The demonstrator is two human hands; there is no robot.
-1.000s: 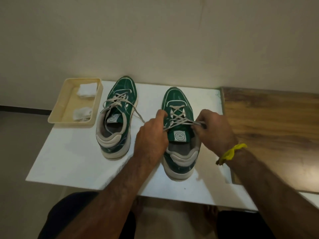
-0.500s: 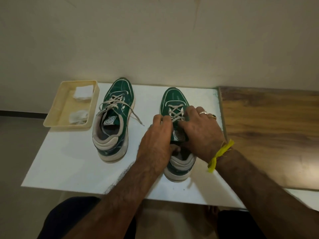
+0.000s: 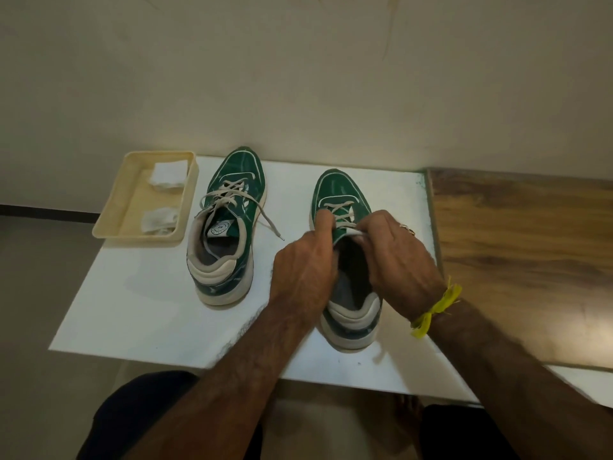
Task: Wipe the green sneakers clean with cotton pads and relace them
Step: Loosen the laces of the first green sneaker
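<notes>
Evidently the step in hand was relacing the right sneaker (image 3: 341, 200), which stood on the white board (image 3: 139, 310) with toe toward the wall; its lace (image 3: 341, 215) was crossed through the eyelets, and the next move likely called for tucking or tying the ends. Left hand (image 3: 305, 263) and right hand (image 3: 394, 257) were both curled at the shoe's mouth, fingers pinching the collar and lace; left sneaker (image 3: 229, 224) stood apart, lace ends loose; used cotton pads (image 3: 159, 220) lay in the tray (image 3: 112, 220).

Both forearms reach forward and converge over the right sneaker (image 3: 341, 194). The left hand (image 3: 305, 263) curls its fingers over the collar's left edge; the right hand (image 3: 398, 257) grips the right edge, fingers curled.
</notes>
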